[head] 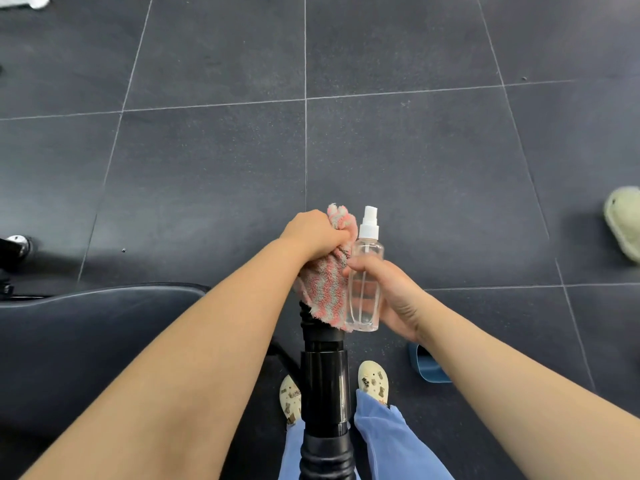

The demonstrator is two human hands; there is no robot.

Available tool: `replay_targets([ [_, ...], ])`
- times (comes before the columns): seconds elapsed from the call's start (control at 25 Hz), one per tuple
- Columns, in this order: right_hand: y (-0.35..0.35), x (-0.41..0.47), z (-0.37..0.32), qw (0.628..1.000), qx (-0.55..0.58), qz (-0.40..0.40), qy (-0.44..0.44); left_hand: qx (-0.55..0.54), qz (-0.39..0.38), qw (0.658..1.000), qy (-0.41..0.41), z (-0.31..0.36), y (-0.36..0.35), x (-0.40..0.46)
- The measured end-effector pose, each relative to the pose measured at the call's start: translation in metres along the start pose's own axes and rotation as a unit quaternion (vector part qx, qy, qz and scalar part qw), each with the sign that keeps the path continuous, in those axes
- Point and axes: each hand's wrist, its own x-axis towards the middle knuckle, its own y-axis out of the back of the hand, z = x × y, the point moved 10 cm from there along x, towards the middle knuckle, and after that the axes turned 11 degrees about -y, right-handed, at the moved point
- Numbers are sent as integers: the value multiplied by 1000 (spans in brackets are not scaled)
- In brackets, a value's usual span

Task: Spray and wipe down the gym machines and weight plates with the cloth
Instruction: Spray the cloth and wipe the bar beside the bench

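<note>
My left hand [313, 233] grips a pink and grey striped cloth [323, 285] bunched over the top end of a black machine handle [323, 382] that rises between my legs. My right hand [391, 296] holds a clear spray bottle [363, 282] upright by its body, its white nozzle [369, 220] pointing up. Bottle and cloth touch side by side. The handle's tip is hidden under the cloth.
A black padded seat [86, 334] fills the lower left, with black metal machine parts [14, 258] beyond it. Dark rubber floor tiles [415, 150] stretch ahead. A blue object [427, 365] lies by my right foot, a pale green shoe [623, 223] at the right edge.
</note>
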Motion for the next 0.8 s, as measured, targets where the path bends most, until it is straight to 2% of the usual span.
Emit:
replay_targets([
  [0.08, 2, 4, 2, 1000, 5, 6, -6, -46, -53, 996, 52, -8, -9, 5],
  [0.12, 2, 5, 2, 1000, 5, 9, -10, -63, -54, 994, 65, -10, -11, 5],
  [0.16, 0, 7, 3, 1000, 6, 8, -12, -69, -32, 995, 68, -10, -8, 5],
  [0.32, -6, 3, 3, 1000, 0, 14, -9, -109, 172, 978, 53, -10, 16, -21],
  [0.44, -5, -4, 0, 1000, -9, 13, 4, -113, 203, 972, 28, -6, 21, -39],
  [0.52, -8, -12, -5, 1000, -14, -4, 11, -149, 208, 965, 54, -18, 19, -61],
  [0.56, -9, -15, -7, 1000, -21, -15, 17, -203, 198, 956, 80, -29, 8, -75],
  [0.6, -11, -17, -9, 999, -29, -25, 22, -307, 169, 930, 111, -41, -13, -90],
  [0.64, -12, -18, -10, 999, -37, -31, 24, -436, 118, 880, 145, -44, -42, -104],
  [0.68, -12, -19, -10, 998, -40, -34, 23, -554, 65, 810, 181, -42, -69, -112],
  [0.72, -11, -18, -9, 999, -38, -33, 19, -623, 29, 756, 199, -40, -86, -113],
  [0.8, -10, -16, -6, 999, -26, -31, 9, -697, 19, 692, 187, -37, -92, -91],
])
